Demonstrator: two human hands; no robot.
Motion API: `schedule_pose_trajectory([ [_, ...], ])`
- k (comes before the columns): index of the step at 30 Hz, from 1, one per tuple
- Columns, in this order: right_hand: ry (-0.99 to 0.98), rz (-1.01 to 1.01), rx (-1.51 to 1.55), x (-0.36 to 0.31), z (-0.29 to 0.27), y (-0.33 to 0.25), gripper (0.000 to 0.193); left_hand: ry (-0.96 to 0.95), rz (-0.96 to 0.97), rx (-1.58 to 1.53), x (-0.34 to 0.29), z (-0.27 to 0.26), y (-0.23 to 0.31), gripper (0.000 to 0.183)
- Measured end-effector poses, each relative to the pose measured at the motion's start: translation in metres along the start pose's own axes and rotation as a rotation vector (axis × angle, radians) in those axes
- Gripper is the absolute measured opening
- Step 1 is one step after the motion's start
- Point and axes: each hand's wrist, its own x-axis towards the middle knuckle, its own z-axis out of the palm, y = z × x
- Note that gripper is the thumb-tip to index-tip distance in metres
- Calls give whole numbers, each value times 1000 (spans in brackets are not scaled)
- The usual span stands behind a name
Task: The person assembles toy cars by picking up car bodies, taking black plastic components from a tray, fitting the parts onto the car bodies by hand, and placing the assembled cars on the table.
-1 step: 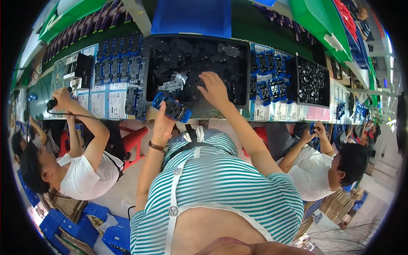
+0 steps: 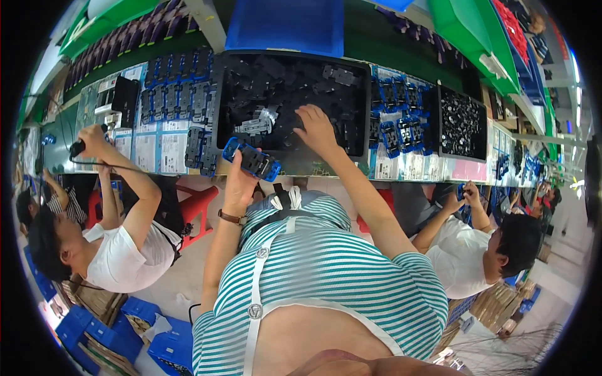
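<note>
My left hand point(image 2: 234, 193) grips a blue and black toy car chassis point(image 2: 256, 164), held tilted just in front of the near edge of a wide black tray point(image 2: 368, 113). Over the right half of that tray is my right hand point(image 2: 318, 133), its fingers stretched forward and the thumb apart. No object shows in it, though its fingertips are close to the dark parts. Many flat black plastic parts point(image 2: 269, 78) fill the tray in a loose heap. A shiny grey part point(image 2: 256, 124) lies among them, between my two hands.
Rows of blue and black chassis point(image 2: 172, 100) lie left of the tray, and more chassis point(image 2: 401, 133) lie right. Beyond those stands a tray of small parts point(image 2: 464, 122). A blue bin point(image 2: 285, 28) sits behind. Co-workers' hands point(image 2: 94, 143) work at both sides.
</note>
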Motion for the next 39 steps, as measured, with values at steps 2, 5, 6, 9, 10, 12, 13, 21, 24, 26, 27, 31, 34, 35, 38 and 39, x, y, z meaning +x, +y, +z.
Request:
schedule_pose_trajectory([
  [2,-80,-9,-2,-7,20,17,48,9,29,-32,-8,1,5,41],
  [5,-161,-80,-37,-11,22,25,46,37,91,-53,-22,5,13,43],
  [6,-156,-134,-72,-13,20,26,45,51,118,-39,-26,4,14,43],
  [9,-109,-229,-41,-12,12,30,34,82,149,-66,-30,0,16,43],
  [10,-83,-295,-26,-10,8,27,30,100,147,-69,-32,-2,17,43],
  [12,-108,-334,20,-10,0,18,29,103,139,-91,-34,-7,17,42],
  [13,-124,-365,59,-11,-5,15,27,93,127,-98,-34,-8,17,42],
  [21,-317,-84,124,-28,-10,5,21,101,124,-119,-40,-4,20,41],
  [24,-162,-143,172,-25,-23,2,21,80,128,-102,-44,2,22,41],
  [26,-141,-170,182,-31,-26,6,23,78,133,-111,-45,4,23,41],
  [27,-145,-74,206,-37,-24,9,24,76,127,-106,-46,5,23,41],
  [31,-85,440,654,-40,-24,-2,21,71,120,-106,-46,3,23,42],
  [34,-11,574,899,-26,-32,-17,18,64,102,-127,-52,7,25,43],
  [35,8,648,1018,-23,-34,-20,17,64,110,-120,-54,10,26,43],
  [38,-24,757,1143,-19,-35,-23,17,52,123,-105,-60,16,28,45],
  [39,-28,755,1145,-19,-33,-23,17,39,126,-96,-62,16,29,45],
])
